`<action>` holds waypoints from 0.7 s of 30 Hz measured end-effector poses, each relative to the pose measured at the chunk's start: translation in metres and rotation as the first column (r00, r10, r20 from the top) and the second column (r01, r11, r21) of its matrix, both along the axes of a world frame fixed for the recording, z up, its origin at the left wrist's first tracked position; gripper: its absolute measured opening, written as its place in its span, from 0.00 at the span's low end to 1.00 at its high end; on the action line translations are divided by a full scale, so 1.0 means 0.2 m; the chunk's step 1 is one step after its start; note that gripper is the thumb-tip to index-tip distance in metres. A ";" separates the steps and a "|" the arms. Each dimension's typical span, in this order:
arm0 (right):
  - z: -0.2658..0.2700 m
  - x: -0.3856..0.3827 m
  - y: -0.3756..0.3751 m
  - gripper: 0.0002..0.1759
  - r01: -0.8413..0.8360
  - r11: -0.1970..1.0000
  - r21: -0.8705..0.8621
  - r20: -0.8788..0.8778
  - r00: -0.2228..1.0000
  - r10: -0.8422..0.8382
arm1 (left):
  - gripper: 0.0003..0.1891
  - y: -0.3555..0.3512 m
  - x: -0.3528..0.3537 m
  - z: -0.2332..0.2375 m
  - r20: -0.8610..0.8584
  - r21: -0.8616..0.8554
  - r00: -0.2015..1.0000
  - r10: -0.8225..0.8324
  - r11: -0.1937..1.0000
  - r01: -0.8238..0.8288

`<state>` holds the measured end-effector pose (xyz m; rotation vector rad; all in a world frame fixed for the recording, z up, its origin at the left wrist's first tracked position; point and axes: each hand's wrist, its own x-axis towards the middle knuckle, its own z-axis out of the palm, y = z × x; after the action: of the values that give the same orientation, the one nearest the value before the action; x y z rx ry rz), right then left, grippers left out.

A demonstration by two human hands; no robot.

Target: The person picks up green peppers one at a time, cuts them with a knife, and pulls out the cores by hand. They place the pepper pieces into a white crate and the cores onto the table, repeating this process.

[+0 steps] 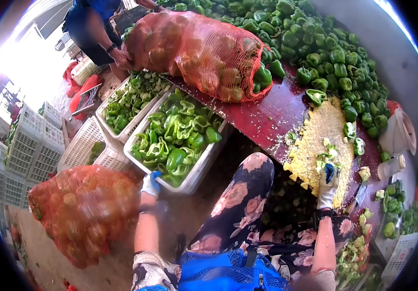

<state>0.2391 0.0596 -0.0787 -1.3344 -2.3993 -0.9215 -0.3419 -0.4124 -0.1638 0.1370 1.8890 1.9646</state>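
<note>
My left hand (151, 183), in a white and blue glove, has its fingers closed on the near rim of a white crate (200, 177) filled with cut green peppers (175, 128). My right hand (329, 182), gloved in the same way, rests on a yellow mat (311, 145) on the red table (262, 116). Its fingers are curled, and whatever they hold, if anything, is hidden. Pale green pepper pieces (326, 154) lie just beyond it. A knife (361, 194) lies to its right, near a pepper core (364, 173).
Another person (104, 36) stands at the back left, a hand at a red net sack (194, 53) of peppers on the table. Whole green peppers (337, 70) are heaped behind. A second net sack (85, 208) and stacked white crates (34, 138) stand at left.
</note>
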 end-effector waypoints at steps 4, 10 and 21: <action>-0.10 0.07 0.10 0.21 -0.198 0.476 0.857 0.501 0.536 -0.680 | 0.03 0.09 0.10 0.12 0.235 0.137 0.949 0.210 0.960 -0.246; 0.02 -0.09 -0.01 0.17 -0.170 0.920 -0.354 -0.745 0.646 -0.167 | 0.07 0.18 0.24 0.38 0.279 0.131 0.941 0.192 0.963 -0.235; 0.01 -0.05 0.02 0.21 -0.208 0.971 -0.115 -0.456 0.880 0.135 | 0.03 0.08 0.59 0.25 0.167 -0.023 0.979 0.119 0.993 -0.117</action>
<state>0.2285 0.0645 -0.0771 -1.1983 -2.2124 -0.3276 -0.2238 -0.3965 -0.1147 -0.1439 1.8370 1.9718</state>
